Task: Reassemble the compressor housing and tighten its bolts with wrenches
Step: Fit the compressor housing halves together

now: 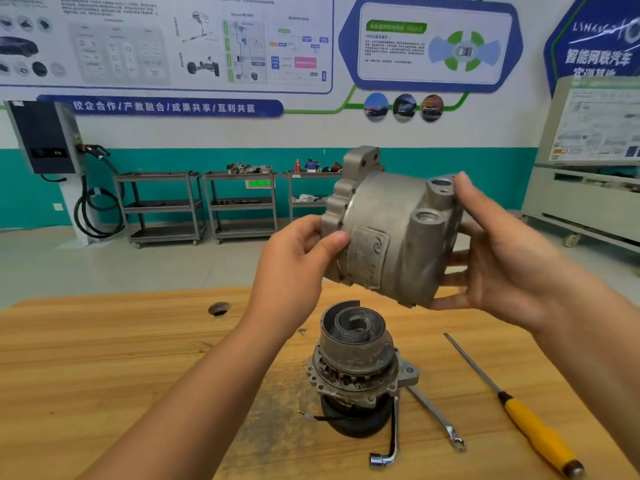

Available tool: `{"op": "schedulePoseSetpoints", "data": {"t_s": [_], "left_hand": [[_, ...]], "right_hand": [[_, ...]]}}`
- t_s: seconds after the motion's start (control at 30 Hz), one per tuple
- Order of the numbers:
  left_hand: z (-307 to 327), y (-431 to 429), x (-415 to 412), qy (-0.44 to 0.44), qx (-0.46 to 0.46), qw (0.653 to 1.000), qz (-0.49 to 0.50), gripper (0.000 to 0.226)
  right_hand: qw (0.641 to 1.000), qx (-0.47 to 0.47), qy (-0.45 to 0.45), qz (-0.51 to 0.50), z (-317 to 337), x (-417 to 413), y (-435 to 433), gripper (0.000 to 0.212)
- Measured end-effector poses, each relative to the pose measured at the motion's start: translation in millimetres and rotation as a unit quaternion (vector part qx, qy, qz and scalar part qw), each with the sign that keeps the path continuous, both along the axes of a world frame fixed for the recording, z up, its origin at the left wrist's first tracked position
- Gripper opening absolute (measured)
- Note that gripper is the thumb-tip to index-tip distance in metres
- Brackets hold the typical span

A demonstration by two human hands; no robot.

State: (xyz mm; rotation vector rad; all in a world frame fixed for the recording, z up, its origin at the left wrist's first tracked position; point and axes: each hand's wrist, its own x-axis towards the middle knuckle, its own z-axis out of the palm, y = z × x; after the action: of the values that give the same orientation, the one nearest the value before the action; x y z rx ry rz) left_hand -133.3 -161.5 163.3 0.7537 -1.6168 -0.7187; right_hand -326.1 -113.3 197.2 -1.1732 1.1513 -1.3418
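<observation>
I hold the grey cast compressor housing (388,233) in the air above the table, tilted on its side. My left hand (298,258) grips its flanged left end with the thumb on the nameplate. My right hand (498,258) supports its right end, fingers underneath and thumb by the two ports on top. Below it the compressor core (356,362) stands upright on the wooden table (121,358), its scroll spiral facing up and a black base beneath. An L-shaped socket wrench (389,441) and a ring wrench (436,417) lie beside the core.
A yellow-handled screwdriver (519,407) lies on the table at the right. A round hole (219,309) is in the tabletop at the back left. Metal carts (239,202) stand along the far wall, with a wall charger (45,136) at left.
</observation>
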Motion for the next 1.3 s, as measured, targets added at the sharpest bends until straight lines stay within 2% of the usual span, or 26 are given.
{"op": "schedulePoseSetpoints", "data": {"t_s": [0.03, 0.13, 0.17, 0.27, 0.37, 0.47, 0.53, 0.67, 0.77, 0.87, 0.93, 1.03, 1.3], "left_hand": [[-3.8, -1.5, -0.4, 0.023, 0.008, 1.000, 0.000, 0.020], [-13.4, -4.9, -2.3, 0.093, 0.049, 0.994, -0.024, 0.019], [-16.0, -5.3, -2.9, 0.118, 0.068, 0.990, -0.032, 0.019], [-23.6, -6.0, -6.3, 0.187, 0.119, 0.973, -0.054, 0.018], [-29.7, -3.8, -9.9, 0.236, 0.153, 0.955, -0.090, 0.021], [-35.4, -1.7, -13.0, 0.264, 0.156, 0.945, -0.110, 0.024], [-36.5, -2.6, -13.2, 0.267, 0.153, 0.945, -0.105, 0.024], [-33.4, -9.9, -8.5, 0.237, 0.156, 0.954, -0.093, 0.022], [-37.0, -17.0, -4.1, 0.180, 0.170, 0.966, -0.070, 0.020], [-49.0, -23.8, -2.1, 0.088, 0.173, 0.981, -0.016, 0.026], [-57.9, -27.0, -2.2, 0.031, 0.153, 0.988, 0.021, 0.040], [-66.6, -28.2, -3.5, 0.009, 0.160, 0.987, 0.007, 0.050], [-88.3, -31.8, 3.8, -0.077, 0.193, 0.978, 0.003, 0.053]], "right_hand": [[0.999, -0.027, 0.025, -0.004, -2.2, 1.4, 1.9, 0.085], [0.991, -0.088, 0.105, -0.008, -11.3, 4.7, 6.2, 0.134], [0.986, -0.104, 0.132, -0.014, -14.3, 6.5, 6.8, 0.143], [0.958, -0.153, 0.236, -0.063, -21.5, 13.6, 6.7, 0.143], [0.928, -0.198, 0.299, -0.102, -27.4, 20.8, 0.3, 0.141], [0.910, -0.226, 0.314, -0.145, -29.1, 26.7, -11.1, 0.138], [0.914, -0.234, 0.292, -0.156, -28.6, 27.6, -19.0, 0.131], [0.933, -0.231, 0.237, -0.140, -26.0, 23.8, -33.0, 0.116], [0.936, -0.228, 0.229, -0.135, -28.1, 20.5, -40.0, 0.104], [0.937, -0.203, 0.251, -0.134, -30.6, 13.5, -43.0, 0.104], [0.936, -0.176, 0.274, -0.132, -30.7, 8.0, -45.6, 0.111], [0.932, -0.142, 0.312, -0.122, -29.6, 2.7, -51.0, 0.122], [0.912, -0.103, 0.390, -0.071, -31.7, 5.8, -68.3, 0.106]]}}
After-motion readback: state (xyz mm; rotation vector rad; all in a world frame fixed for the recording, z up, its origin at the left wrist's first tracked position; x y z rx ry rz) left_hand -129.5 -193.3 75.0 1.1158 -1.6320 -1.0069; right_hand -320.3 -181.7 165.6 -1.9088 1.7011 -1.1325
